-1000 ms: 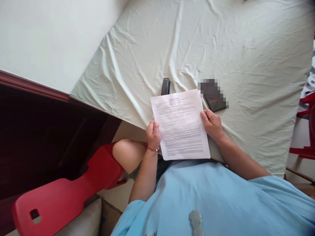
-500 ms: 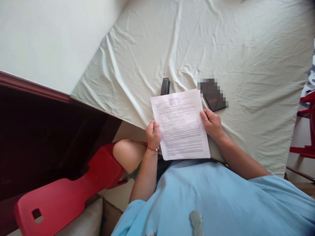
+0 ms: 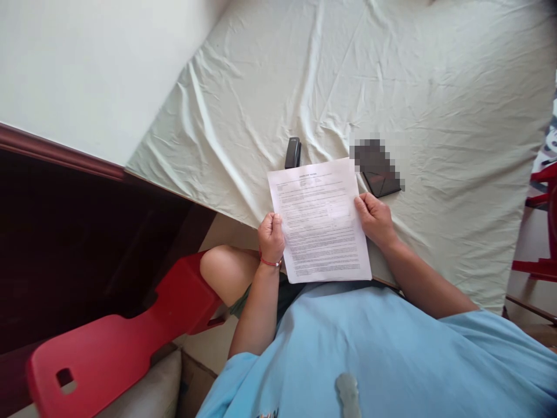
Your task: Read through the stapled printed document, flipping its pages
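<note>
A white printed sheet of paper [image 3: 322, 226] is held up over the near edge of the table; a second edge along its bottom hints at more than one sheet. My left hand [image 3: 272, 237] pinches its left side, thumb on top, with a red bracelet at the wrist. My right hand [image 3: 375, 219] grips the right side in the same way. Just beyond the paper's top edge lies a black stapler [image 3: 293, 152], its near end hidden by the sheet. To the right, close to my right hand, rests a dark flat object [image 3: 380, 181], partly pixelated.
A wrinkled pale green cloth [image 3: 243, 116] covers the table. At my left stands a red plastic chair [image 3: 108, 354], with a pale sack [image 3: 161, 386] below it. A white wall and dark wood panel [image 3: 78, 244] bound the left side. Red furniture [image 3: 543, 267] shows at far right.
Almost nothing differs. Both hands keep hold of the paper, whose top edge has shifted very slightly.
</note>
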Available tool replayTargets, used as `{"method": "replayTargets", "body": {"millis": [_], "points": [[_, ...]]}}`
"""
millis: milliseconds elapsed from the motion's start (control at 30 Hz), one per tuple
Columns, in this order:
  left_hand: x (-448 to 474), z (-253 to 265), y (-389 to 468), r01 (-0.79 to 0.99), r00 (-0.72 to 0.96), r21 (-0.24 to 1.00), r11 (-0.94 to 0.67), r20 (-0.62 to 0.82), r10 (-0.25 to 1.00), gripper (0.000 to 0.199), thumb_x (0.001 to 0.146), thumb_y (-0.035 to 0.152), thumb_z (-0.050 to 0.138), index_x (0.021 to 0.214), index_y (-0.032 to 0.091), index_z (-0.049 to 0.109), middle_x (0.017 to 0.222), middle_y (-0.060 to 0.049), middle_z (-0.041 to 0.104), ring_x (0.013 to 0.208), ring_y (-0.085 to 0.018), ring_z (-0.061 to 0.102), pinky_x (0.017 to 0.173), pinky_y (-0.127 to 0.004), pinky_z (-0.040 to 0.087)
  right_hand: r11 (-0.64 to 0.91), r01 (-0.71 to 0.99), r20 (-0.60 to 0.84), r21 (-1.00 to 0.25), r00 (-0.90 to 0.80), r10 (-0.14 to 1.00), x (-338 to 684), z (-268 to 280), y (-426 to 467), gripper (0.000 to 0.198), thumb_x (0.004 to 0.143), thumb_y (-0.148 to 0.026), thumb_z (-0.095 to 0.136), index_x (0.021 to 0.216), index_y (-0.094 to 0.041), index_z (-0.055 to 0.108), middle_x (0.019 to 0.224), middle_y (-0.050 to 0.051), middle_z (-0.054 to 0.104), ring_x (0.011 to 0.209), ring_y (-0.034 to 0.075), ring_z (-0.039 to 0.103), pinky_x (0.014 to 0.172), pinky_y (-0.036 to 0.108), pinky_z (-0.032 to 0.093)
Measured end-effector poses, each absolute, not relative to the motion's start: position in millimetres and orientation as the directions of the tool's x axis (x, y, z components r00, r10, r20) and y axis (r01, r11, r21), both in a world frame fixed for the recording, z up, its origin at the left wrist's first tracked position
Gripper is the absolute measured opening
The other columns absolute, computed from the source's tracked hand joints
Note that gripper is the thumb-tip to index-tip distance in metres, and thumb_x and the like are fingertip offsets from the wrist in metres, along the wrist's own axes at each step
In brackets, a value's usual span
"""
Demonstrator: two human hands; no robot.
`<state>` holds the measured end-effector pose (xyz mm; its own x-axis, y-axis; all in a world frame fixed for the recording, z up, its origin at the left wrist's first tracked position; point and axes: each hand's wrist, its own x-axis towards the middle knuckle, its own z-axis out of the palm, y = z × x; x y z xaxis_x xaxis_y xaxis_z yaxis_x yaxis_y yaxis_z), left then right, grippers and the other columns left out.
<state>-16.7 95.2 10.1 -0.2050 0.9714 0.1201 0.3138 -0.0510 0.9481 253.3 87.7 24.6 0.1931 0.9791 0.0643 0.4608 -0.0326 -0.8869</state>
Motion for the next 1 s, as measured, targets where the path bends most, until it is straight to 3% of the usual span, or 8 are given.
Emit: {"method": "replayTargets", "body": {"millis": [1000], "points": [[-16.9, 12.1, 95.0, 0.353, -0.18, 0.934, -0.056, 0.126, 0.975, 0.045, 0.099, 0.054, 0.05, 0.07, 0.019, 0.047, 0.06, 0.002, 0.042, 0.057, -0.011, 0.035, 0.054, -0.025, 0.031, -0.04, 0.459, 0.054, -0.887, 0.189, 0.98, 253.9, 22.8, 87.7, 0.034, 0.098, -0.047, 0.048, 0.077, -0.021, 0.054, 0.068, 0.0, 0.054, 0.064, 0.015, 0.048, 0.062, 0.031, 0.033]]}}
